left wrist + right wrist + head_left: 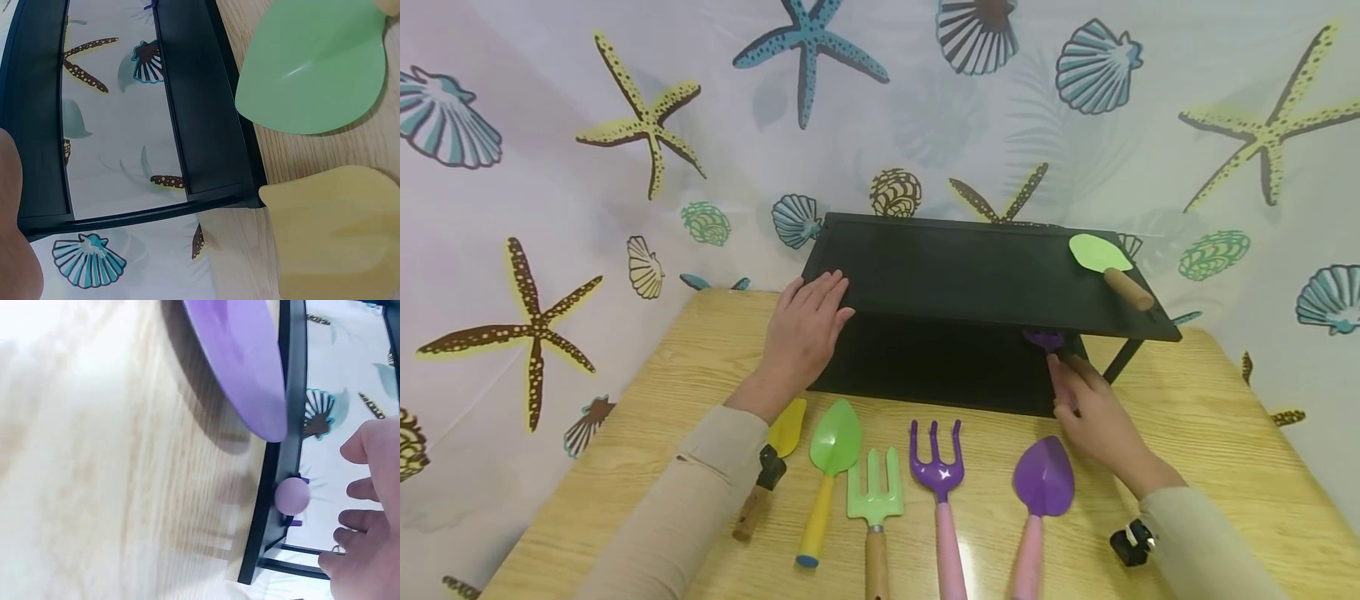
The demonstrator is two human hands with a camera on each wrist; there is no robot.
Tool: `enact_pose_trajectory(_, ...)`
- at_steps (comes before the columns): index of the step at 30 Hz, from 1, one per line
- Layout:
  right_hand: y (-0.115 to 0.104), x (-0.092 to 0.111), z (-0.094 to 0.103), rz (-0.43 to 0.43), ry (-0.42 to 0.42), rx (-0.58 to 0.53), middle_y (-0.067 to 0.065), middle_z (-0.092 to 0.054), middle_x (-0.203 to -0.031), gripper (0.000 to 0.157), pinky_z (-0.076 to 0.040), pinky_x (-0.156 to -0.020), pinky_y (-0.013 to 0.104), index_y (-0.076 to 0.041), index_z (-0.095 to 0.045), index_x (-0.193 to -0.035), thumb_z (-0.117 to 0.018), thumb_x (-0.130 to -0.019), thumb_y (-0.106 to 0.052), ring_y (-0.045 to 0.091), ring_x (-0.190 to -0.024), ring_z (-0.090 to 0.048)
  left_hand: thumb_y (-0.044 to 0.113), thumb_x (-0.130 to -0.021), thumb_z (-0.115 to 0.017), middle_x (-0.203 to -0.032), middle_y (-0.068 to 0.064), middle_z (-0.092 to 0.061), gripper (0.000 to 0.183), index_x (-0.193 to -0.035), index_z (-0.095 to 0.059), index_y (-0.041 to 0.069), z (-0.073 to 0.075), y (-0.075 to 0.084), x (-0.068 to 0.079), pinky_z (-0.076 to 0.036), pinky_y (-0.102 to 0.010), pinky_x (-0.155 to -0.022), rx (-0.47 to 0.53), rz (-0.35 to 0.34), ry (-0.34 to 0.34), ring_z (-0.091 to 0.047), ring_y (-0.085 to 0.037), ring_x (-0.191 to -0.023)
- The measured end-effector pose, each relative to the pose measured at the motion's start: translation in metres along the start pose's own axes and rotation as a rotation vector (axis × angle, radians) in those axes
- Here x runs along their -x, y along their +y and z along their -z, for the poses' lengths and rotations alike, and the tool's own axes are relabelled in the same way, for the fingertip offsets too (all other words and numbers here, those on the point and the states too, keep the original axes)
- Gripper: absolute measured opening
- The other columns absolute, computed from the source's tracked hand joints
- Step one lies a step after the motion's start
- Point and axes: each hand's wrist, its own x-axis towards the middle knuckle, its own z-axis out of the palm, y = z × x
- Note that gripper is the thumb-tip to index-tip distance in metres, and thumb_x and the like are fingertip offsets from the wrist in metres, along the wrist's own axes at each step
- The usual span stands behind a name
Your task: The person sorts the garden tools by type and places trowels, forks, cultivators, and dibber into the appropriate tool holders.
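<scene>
A black two-level shelf [940, 267] stands on the wooden table. My left hand [805, 333] rests flat on its upper level at the left end, fingers extended. Inside the lower level, at the right, lies a purple fork with a pink handle [1060, 383]. My right hand [1097, 417] is beside that handle, fingers loosely bent; the right wrist view shows a gap between the fingers and the handle's round end [292, 497]. On the upper level's right end lies a green trowel [1097, 252], its wooden handle reaching over the front edge.
In front of the shelf lie a yellow-bladed tool [787, 427], a green trowel with a yellow handle [835, 437], a green fork [875, 492], a larger purple fork [938, 475] and a purple trowel [1045, 479]. A patterned cloth [925, 125] hangs behind the table.
</scene>
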Motion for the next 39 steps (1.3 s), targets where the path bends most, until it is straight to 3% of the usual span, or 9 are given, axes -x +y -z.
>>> enact_pose_trajectory(12, -0.028, 0.042, 0.017, -0.134, -0.007, -0.030, 0.036, -0.036, -0.146, 0.058, -0.038, -0.098, 0.071, 0.013, -0.041, -0.142, -0.059, -0.090, -0.004, 0.057, -0.130, -0.037, 0.038, -0.106, -0.040, -0.155, -0.007, -0.044, 0.051, -0.148, -0.043, 0.009, -0.001, 0.001, 0.001, -0.023, -0.045, -0.124, 0.015, 0.000, 0.005, -0.041, -0.024, -0.144)
enact_pose_trajectory(22, -0.053, 0.073, 0.020, -0.156, 0.001, -0.068, 0.032, -0.034, -0.150, 0.059, -0.033, -0.102, 0.073, 0.008, -0.039, -0.145, -0.058, -0.092, -0.007, 0.056, -0.137, -0.030, 0.036, -0.107, -0.040, -0.155, -0.007, -0.045, 0.050, -0.148, -0.044, 0.009, 0.000, 0.001, 0.001, -0.024, -0.044, -0.124, 0.008, -0.006, 0.024, -0.041, -0.023, -0.144)
enact_pose_trajectory(33, -0.069, 0.099, 0.015, -0.135, 0.029, -0.046, 0.028, -0.041, -0.146, 0.058, -0.038, -0.100, 0.068, 0.007, -0.046, -0.140, -0.066, -0.089, -0.009, 0.050, -0.131, -0.041, 0.037, -0.107, -0.039, -0.155, -0.008, -0.044, 0.051, -0.149, -0.043, 0.008, -0.002, 0.001, 0.001, -0.023, -0.044, -0.124, 0.016, -0.015, 0.022, -0.041, -0.024, -0.144)
enact_pose_trajectory(39, -0.081, 0.113, 0.011, -0.172, -0.051, -0.048, 0.023, -0.044, -0.146, 0.054, -0.045, -0.096, 0.067, 0.004, -0.050, -0.137, -0.068, -0.089, -0.013, 0.047, -0.128, -0.049, 0.037, -0.107, -0.039, -0.155, -0.008, -0.044, 0.051, -0.149, -0.043, 0.008, -0.001, 0.001, 0.000, -0.023, -0.044, -0.125, 0.005, -0.005, 0.012, -0.040, -0.024, -0.145)
